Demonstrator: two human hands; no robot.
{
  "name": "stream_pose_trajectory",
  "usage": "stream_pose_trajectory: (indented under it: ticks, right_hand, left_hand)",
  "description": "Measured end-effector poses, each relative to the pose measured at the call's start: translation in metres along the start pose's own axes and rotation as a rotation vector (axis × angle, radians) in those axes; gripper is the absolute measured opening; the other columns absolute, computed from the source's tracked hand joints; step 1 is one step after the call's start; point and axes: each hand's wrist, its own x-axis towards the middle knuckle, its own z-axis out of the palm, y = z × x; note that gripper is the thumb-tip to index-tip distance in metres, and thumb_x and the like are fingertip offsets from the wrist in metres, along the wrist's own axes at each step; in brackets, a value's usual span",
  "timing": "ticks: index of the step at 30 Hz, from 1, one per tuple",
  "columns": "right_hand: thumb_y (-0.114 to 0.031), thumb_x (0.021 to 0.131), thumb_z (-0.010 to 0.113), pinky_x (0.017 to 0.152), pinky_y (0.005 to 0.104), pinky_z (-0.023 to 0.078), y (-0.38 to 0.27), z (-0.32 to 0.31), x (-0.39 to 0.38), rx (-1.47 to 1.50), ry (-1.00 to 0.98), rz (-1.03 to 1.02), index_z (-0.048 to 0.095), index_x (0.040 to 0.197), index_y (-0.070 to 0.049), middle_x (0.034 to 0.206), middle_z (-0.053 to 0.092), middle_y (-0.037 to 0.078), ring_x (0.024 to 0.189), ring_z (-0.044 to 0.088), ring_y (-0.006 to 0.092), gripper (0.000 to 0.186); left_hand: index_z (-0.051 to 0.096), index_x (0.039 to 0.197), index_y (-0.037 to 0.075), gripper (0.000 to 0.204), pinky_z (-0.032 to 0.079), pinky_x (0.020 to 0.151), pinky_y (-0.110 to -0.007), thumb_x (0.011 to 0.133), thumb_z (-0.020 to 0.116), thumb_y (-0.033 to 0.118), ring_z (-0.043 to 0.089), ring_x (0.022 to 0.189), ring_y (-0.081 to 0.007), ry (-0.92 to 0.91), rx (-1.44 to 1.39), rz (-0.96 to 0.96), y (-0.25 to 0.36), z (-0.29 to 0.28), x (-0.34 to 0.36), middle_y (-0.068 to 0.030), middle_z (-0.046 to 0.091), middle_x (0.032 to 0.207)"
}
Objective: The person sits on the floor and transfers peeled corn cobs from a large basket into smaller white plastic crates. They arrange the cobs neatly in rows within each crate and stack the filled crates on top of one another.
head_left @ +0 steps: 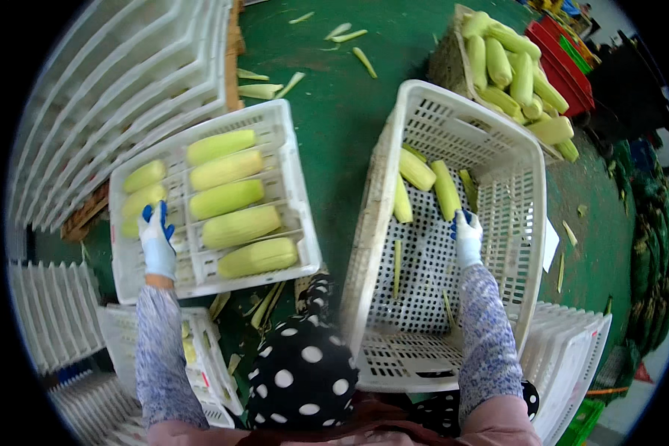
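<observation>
A white slotted tray [305, 223] stands at the left with two columns of pale green husked corn ears [241, 224] in its slots. My left hand [157, 241], in a white glove with blue fingertips, rests over the left column with thumb and fingers apart. It touches the right end of a corn ear [129, 227], which it partly covers. To the right stands a deep white perforated crate [405, 364] with several ears in its far part. Inside it, my right hand [467, 238], gloved alike, closes on the near end of a corn ear [446, 189].
White trays [126, 82] are stacked at the far left, and more trays [561, 364] stand beside the crate's near right. A heaped container of corn [513, 74] is beyond the crate, near a red bin [565, 74]. Husk scraps [271, 85] litter the green floor [334, 134].
</observation>
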Motion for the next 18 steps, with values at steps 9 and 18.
stream_pose_trajectory:
  ticks: [9, 18]
  right_hand:
    - [-0.034, 0.073, 0.073, 0.098, 0.0468, 0.043, -0.006, 0.067, 0.072, -1.079, -0.120, 0.158, 0.023, 0.146, -0.015, 0.131, 0.049, 0.019, 0.116, 0.053, 0.0345, 0.091]
    - [-0.016, 0.087, 0.064, 0.090, 0.0347, 0.049, 0.006, -0.012, -0.013, 0.692, -0.633, 0.274, 0.046, 0.131, 0.001, 0.119, 0.058, 0.014, 0.107, 0.059, 0.0235, 0.050]
  left_hand:
    - [0.043, 0.137, 0.004, 0.055, 0.047, 0.090, -0.028, 0.088, 0.066, 0.013, 0.057, 0.101, -0.0119, -1.810, -0.054, -0.285, 0.079, 0.206, -0.238, -0.0070, 0.059, 0.115]
    - [0.024, 0.145, 0.000, 0.067, 0.044, 0.098, -0.029, 0.091, 0.062, 0.014, 0.051, 0.116, -0.0159, -1.467, 0.054, -0.428, 0.019, 0.249, -0.272, -0.0101, 0.051, 0.129]
